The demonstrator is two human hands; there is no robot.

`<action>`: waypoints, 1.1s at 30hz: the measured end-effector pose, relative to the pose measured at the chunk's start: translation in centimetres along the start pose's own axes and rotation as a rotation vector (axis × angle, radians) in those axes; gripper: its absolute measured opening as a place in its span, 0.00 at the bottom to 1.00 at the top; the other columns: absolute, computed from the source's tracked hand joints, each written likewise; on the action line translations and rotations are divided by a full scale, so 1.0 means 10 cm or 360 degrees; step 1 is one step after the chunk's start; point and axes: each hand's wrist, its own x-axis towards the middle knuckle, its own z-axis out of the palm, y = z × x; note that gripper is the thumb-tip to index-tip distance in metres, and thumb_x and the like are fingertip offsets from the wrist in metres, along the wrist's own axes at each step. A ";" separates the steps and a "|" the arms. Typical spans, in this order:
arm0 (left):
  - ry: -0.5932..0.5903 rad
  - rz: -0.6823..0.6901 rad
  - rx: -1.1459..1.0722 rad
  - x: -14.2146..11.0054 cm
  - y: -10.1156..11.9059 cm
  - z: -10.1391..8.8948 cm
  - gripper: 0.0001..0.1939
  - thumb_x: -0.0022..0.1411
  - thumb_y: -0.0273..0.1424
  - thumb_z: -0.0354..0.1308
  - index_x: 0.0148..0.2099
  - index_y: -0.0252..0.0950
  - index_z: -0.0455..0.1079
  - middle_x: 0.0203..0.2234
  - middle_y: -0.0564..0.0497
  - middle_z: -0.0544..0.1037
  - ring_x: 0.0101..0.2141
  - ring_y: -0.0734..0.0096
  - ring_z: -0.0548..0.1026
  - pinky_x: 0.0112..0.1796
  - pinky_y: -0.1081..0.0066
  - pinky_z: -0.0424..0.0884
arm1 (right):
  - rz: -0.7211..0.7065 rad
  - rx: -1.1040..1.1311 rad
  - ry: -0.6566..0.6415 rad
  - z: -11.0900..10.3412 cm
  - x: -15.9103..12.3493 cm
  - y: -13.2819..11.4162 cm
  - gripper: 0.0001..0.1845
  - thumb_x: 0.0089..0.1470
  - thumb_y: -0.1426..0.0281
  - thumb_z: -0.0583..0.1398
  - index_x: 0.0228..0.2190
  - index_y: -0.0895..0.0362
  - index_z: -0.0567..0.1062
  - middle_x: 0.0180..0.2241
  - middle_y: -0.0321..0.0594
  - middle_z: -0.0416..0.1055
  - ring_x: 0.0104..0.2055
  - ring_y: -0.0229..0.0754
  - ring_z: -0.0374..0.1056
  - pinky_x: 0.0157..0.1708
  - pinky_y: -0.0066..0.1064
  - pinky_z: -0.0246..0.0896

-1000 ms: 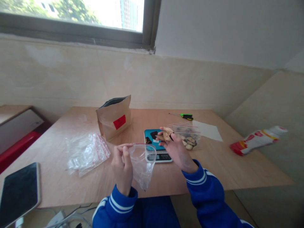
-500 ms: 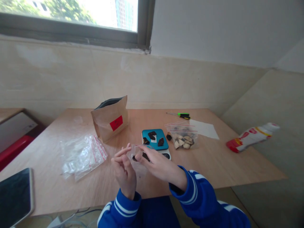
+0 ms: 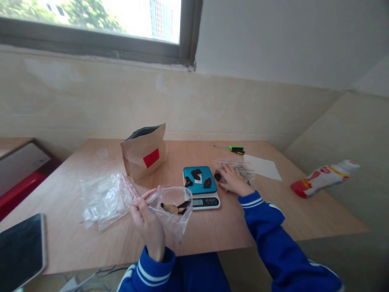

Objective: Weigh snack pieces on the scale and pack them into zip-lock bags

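Observation:
My left hand (image 3: 148,222) pinches the edge of a clear zip bag (image 3: 176,225), which hangs with its mouth spread. Inside lie a few tan and dark dried slices (image 3: 172,208). My right hand (image 3: 233,180) rests low on the table, its thumb and fingers closed around a small dark dried piece (image 3: 217,176). Partly hidden under that hand is a second zip bag (image 3: 247,166) of pale dried slices. Between the hands stands a small kitchen scale (image 3: 199,201) with a blue top, bearing 3 dark pieces (image 3: 207,182).
An open brown paper pouch (image 3: 138,162) with a red label stands at the back. Flat clear bags (image 3: 105,200) lie at left, near a tablet (image 3: 22,243). To the right are a screwdriver (image 3: 235,149), white paper (image 3: 263,166) and a red-and-white bottle (image 3: 322,178).
My right hand has left the zip bag and moved right to the dark piece beside the scale. My left hand now holds the bag alone, with its mouth wider. The scale's display has come into view.

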 end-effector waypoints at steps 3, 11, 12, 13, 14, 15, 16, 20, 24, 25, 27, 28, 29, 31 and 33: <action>0.0002 -0.0034 -0.0059 -0.01 -0.06 0.02 0.19 0.65 0.43 0.43 0.39 0.34 0.68 0.35 0.46 0.78 0.38 0.64 0.77 0.41 0.62 0.70 | -0.0082 -0.0168 -0.0024 0.07 0.06 0.08 0.21 0.47 0.74 0.63 0.46 0.59 0.72 0.58 0.56 0.59 0.59 0.63 0.55 0.52 0.57 0.54; -0.0055 0.0005 -0.0086 -0.11 0.02 0.09 0.18 0.65 0.43 0.44 0.39 0.34 0.66 0.37 0.45 0.78 0.40 0.65 0.76 0.44 0.60 0.70 | -0.0292 -0.0173 0.0113 0.04 0.11 0.03 0.23 0.50 0.79 0.57 0.49 0.56 0.70 0.56 0.51 0.63 0.59 0.58 0.56 0.51 0.54 0.51; -0.0069 -0.0037 -0.0092 -0.11 0.01 0.10 0.18 0.65 0.43 0.45 0.39 0.34 0.66 0.36 0.45 0.78 0.39 0.65 0.77 0.44 0.61 0.70 | -0.0333 -0.0126 0.0083 0.05 0.12 0.03 0.23 0.51 0.80 0.57 0.49 0.56 0.70 0.55 0.49 0.65 0.57 0.56 0.58 0.51 0.53 0.52; -0.0082 -0.0097 -0.0100 -0.10 0.00 0.10 0.19 0.65 0.44 0.45 0.38 0.34 0.67 0.35 0.45 0.78 0.38 0.64 0.77 0.43 0.61 0.70 | -0.0365 -0.0070 0.0043 0.06 0.12 0.04 0.22 0.51 0.80 0.56 0.48 0.56 0.71 0.52 0.48 0.68 0.55 0.54 0.61 0.51 0.51 0.52; -0.0091 -0.0162 -0.0111 -0.09 -0.02 0.10 0.19 0.65 0.44 0.45 0.38 0.34 0.67 0.34 0.45 0.78 0.37 0.64 0.77 0.42 0.61 0.70 | -0.0384 -0.0010 0.0004 0.06 0.13 0.04 0.19 0.52 0.79 0.55 0.46 0.57 0.72 0.49 0.47 0.71 0.52 0.53 0.64 0.51 0.50 0.54; -0.0096 -0.0216 -0.0122 -0.08 -0.04 0.09 0.19 0.64 0.45 0.45 0.38 0.34 0.67 0.34 0.46 0.78 0.37 0.64 0.77 0.41 0.62 0.71 | -0.0378 0.0049 -0.0013 0.04 0.13 0.04 0.16 0.53 0.78 0.55 0.43 0.57 0.74 0.45 0.47 0.73 0.49 0.52 0.67 0.50 0.48 0.55; -0.0095 -0.0250 -0.0133 -0.07 -0.06 0.09 0.20 0.64 0.45 0.45 0.38 0.34 0.67 0.34 0.46 0.78 0.36 0.64 0.77 0.40 0.62 0.71 | -0.0344 0.0109 0.0009 0.01 0.14 0.02 0.13 0.54 0.77 0.55 0.40 0.57 0.75 0.42 0.47 0.75 0.47 0.51 0.68 0.49 0.48 0.56; -0.0087 -0.0174 -0.0164 -0.08 -0.06 0.10 0.19 0.65 0.45 0.45 0.39 0.34 0.67 0.36 0.45 0.78 0.38 0.64 0.77 0.42 0.61 0.70 | -0.0128 0.0604 0.0447 -0.28 0.09 -0.28 0.11 0.57 0.68 0.55 0.38 0.57 0.76 0.41 0.46 0.75 0.46 0.50 0.69 0.49 0.45 0.59; -0.0152 -0.0029 -0.0064 -0.14 0.02 0.16 0.19 0.66 0.44 0.43 0.40 0.34 0.66 0.38 0.44 0.78 0.41 0.64 0.75 0.45 0.60 0.67 | -0.0083 0.1255 0.0517 -0.74 -0.07 -0.88 0.17 0.57 0.57 0.56 0.40 0.55 0.75 0.35 0.41 0.76 0.37 0.44 0.71 0.39 0.36 0.67; -0.0164 -0.0012 -0.0046 -0.15 0.03 0.17 0.20 0.66 0.44 0.42 0.41 0.34 0.66 0.39 0.44 0.77 0.41 0.65 0.75 0.45 0.60 0.67 | -0.0206 0.1307 0.0384 -0.84 -0.10 -1.01 0.16 0.56 0.57 0.57 0.41 0.54 0.75 0.36 0.40 0.76 0.38 0.43 0.71 0.40 0.36 0.67; -0.0172 0.0000 -0.0015 -0.17 0.04 0.18 0.20 0.67 0.44 0.41 0.41 0.34 0.66 0.39 0.44 0.77 0.41 0.66 0.75 0.44 0.62 0.67 | -0.0412 0.1294 0.0231 -0.96 -0.14 -1.16 0.17 0.56 0.57 0.58 0.44 0.52 0.74 0.40 0.39 0.74 0.41 0.43 0.70 0.43 0.36 0.66; -0.0169 0.0002 0.0009 -0.16 0.04 0.18 0.20 0.67 0.44 0.41 0.41 0.34 0.66 0.40 0.44 0.76 0.41 0.66 0.74 0.44 0.62 0.67 | -0.0465 0.1269 0.0216 -0.96 -0.14 -1.18 0.18 0.56 0.58 0.58 0.45 0.52 0.73 0.42 0.40 0.73 0.43 0.43 0.69 0.45 0.36 0.65; -0.0162 0.0000 0.0038 -0.15 0.03 0.17 0.21 0.67 0.44 0.41 0.41 0.34 0.66 0.40 0.44 0.76 0.41 0.66 0.74 0.44 0.62 0.67 | -0.0474 0.1248 0.0240 -0.94 -0.12 -1.15 0.18 0.58 0.58 0.56 0.47 0.52 0.72 0.44 0.41 0.72 0.44 0.43 0.69 0.46 0.36 0.64; -0.0132 -0.0009 0.0098 -0.12 0.02 0.15 0.22 0.67 0.45 0.40 0.41 0.34 0.66 0.41 0.45 0.76 0.40 0.66 0.74 0.43 0.63 0.66 | -0.0427 0.1214 0.0298 -0.77 -0.06 -1.01 0.18 0.60 0.60 0.53 0.49 0.52 0.71 0.46 0.43 0.71 0.46 0.43 0.68 0.48 0.38 0.63; -0.0099 -0.0017 0.0131 -0.09 0.01 0.13 0.22 0.66 0.46 0.40 0.41 0.34 0.66 0.41 0.45 0.76 0.40 0.66 0.73 0.43 0.63 0.65 | -0.0413 0.1117 0.0268 -0.52 0.02 -0.84 0.20 0.61 0.60 0.52 0.52 0.51 0.69 0.51 0.44 0.68 0.52 0.45 0.65 0.53 0.42 0.60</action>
